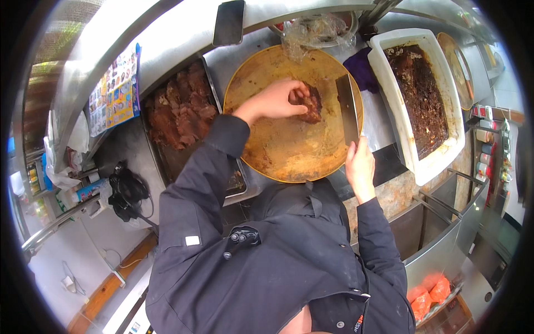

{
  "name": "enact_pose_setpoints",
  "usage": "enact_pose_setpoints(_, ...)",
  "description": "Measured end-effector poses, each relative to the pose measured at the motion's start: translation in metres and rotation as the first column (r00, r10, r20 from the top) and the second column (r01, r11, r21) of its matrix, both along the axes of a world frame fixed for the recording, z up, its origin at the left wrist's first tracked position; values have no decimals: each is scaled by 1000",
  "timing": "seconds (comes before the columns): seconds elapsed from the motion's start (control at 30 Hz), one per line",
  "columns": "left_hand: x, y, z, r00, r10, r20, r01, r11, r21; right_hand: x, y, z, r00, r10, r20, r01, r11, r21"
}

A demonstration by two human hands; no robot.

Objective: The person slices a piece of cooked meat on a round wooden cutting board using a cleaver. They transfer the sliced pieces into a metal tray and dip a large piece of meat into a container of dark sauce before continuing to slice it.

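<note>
A round wooden chopping board (288, 146) lies in front of me. On its upper middle is a piece of dark cooked meat (312, 109), and my left hand (283, 98) has its fingers curled on the meat's left side. My right hand (360, 167) grips the handle of a cleaver (347, 110), whose broad blade rests over the board's right edge, apart from the meat. To the left, a metal tray (211, 79) holds sliced or torn cooked meat (181, 108).
On the right stands a white plastic tub (459, 154) with dark meat and sauce, beside a purple cloth (363, 71). A bowl covered with plastic film (319, 31) touches the board's far side. A phone (228, 23) lies on the steel ledge. Another round board (452, 62) holds a knife.
</note>
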State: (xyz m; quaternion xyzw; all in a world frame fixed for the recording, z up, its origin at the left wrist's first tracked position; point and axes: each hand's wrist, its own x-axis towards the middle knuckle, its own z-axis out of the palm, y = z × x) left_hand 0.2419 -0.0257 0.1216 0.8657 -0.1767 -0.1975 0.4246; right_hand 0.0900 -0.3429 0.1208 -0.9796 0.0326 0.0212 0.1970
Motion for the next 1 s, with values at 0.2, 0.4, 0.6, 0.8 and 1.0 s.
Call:
enact_pose_setpoints(0.2, 99, 12, 17, 620, -348, -703, 210, 937, -279, 1, -4, -5, 995, -61, -77, 58, 997, -43)
enact_pose_setpoints(0.4, 160, 17, 2, 337, -599, -726, 174, 798, -578, -13, 8, -11, 993, -113, -21, 113, 994, -1)
enact_pose_setpoints(0.6, 180, 95, 3, 288, -592, -752, 219, 806, -550, -17, 20, -8, 979, -191, -66, 196, 978, 76)
enact_pose_setpoints(0.8, 140, 106, -20, 317, -503, -804, 40, 854, -519, -16, 15, -13, 990, -144, 8, 142, 983, 113)
enact_pose_setpoints(1.0, 68, 34, -80, 993, -116, -36, 109, 983, -145, 3, -2, -16, 983, -116, -141, 121, 992, 28)
